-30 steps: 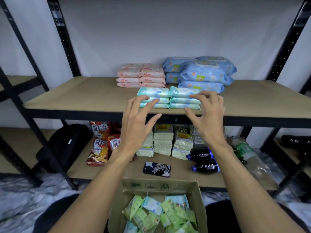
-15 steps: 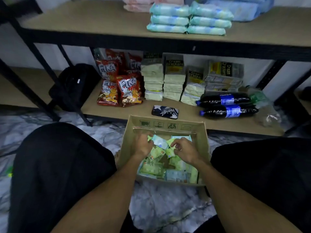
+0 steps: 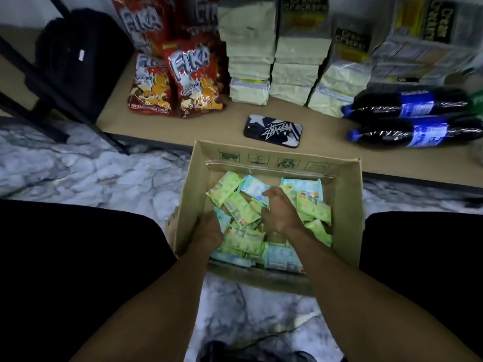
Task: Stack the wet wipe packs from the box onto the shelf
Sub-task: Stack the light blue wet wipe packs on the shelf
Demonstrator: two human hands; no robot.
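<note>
We reach into the open brown cardboard box (image 3: 347, 205), where soft green and pale-blue wet wipe packs (image 3: 243, 241) lie jumbled, apparently gathering a handful; left hand (image 3: 209, 231) and right hand (image 3: 279, 210) sit half-buried, grips unclear.

Hands (image 3: 210, 232) lowered into box (image 3: 345, 205), rummaging among packs (image 3: 244, 241)

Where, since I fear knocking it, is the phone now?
Head view, centre: the phone lies flat on the low shelf just beyond the box, snack bags to its left, dark bottles to its right.
</note>
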